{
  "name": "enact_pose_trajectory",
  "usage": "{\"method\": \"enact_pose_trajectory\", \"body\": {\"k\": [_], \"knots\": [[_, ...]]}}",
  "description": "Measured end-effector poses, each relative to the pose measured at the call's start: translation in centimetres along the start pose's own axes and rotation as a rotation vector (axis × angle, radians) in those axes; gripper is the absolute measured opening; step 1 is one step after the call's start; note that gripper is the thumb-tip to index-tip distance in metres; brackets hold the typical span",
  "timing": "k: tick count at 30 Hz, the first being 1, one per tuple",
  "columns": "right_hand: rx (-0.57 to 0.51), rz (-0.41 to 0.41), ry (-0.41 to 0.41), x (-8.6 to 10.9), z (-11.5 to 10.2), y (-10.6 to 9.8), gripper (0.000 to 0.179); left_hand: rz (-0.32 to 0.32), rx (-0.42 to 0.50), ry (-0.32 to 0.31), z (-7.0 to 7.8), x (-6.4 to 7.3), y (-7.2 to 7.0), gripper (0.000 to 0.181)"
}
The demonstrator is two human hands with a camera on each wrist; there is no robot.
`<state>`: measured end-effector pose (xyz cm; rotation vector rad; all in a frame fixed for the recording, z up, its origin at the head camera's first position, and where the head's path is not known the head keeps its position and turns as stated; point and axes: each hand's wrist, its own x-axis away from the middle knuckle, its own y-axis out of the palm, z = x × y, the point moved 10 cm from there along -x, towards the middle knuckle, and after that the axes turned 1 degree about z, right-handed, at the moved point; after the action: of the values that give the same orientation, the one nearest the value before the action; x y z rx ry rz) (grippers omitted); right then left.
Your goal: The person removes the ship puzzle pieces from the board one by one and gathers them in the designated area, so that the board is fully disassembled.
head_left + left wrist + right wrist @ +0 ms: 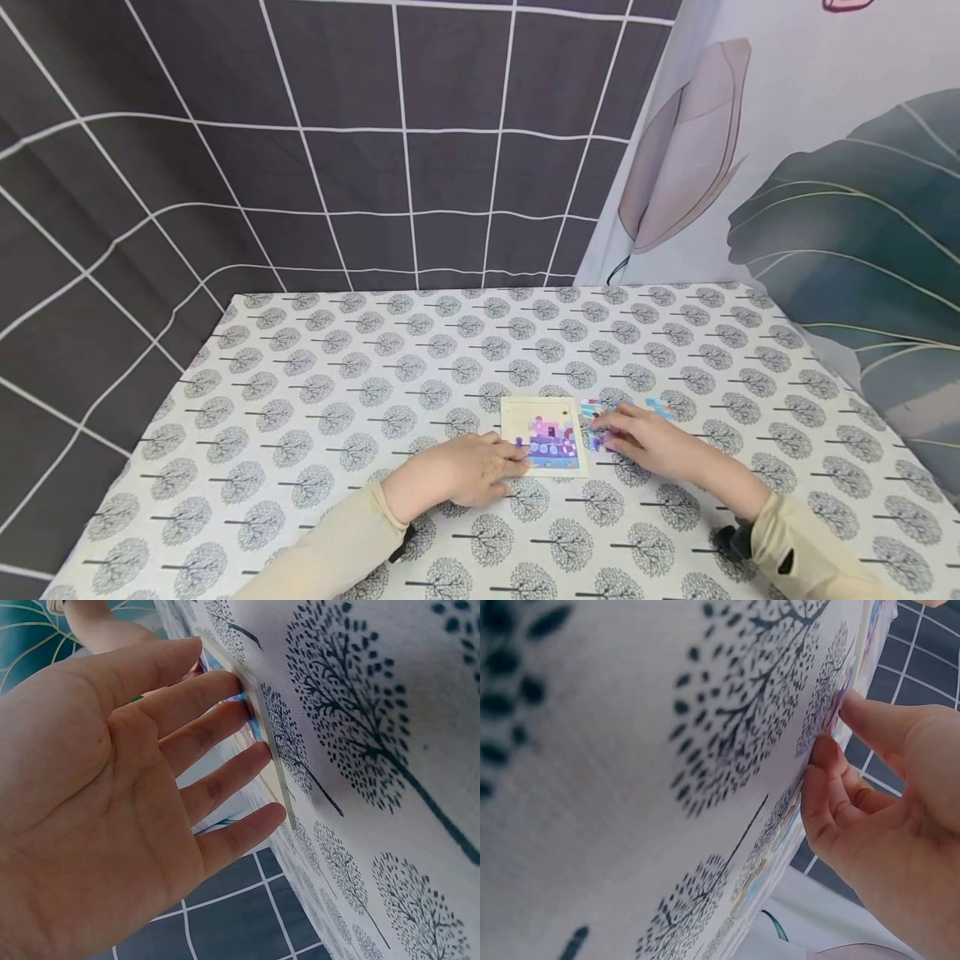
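Note:
A square jigsaw puzzle board (517,410) with a cream frame lies on the table, partly filled with a pink, purple and blue picture. My left hand (474,468) rests at its lower left edge; in the left wrist view its fingers (214,784) are spread and nearly straight, tips at the frame. Just right of the board, my right hand (651,437) is over loose puzzle pieces. Its thumb and curled fingers (819,806) pinch at a purple puzzle piece (597,442), which the hand partly hides.
A loose blue puzzle piece (660,407) lies beyond the right hand, and striped light-blue pieces (590,408) lie by the board's right edge. The tablecloth (360,500) has a tree print. A dark grid-patterned curtain (450,167) hangs behind the table, with a leaf-patterned curtain (847,250) to the right.

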<state>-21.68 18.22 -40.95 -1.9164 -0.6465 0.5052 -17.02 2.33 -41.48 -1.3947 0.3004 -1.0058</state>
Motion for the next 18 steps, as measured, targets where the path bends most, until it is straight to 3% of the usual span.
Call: {"method": "enact_pose_trajectory", "body": {"k": [8, 13, 18], "knots": [[-0.050, 0.018, 0.010, 0.5, -0.1, -0.7, 0.030, -0.005, -0.008, 0.003, 0.0, -0.1, 0.1, 0.045], [-0.084, 0.130, -0.054, 0.8, -0.4, -2.0, 0.033, -0.011, -0.008, 0.003, -0.1, -0.3, 0.2, 0.046], [-0.078, 0.184, 0.002, 0.9, 0.0, -2.8, 0.035, -0.015, -0.004, -0.004, -0.2, -0.3, 0.2, 0.047]]}}
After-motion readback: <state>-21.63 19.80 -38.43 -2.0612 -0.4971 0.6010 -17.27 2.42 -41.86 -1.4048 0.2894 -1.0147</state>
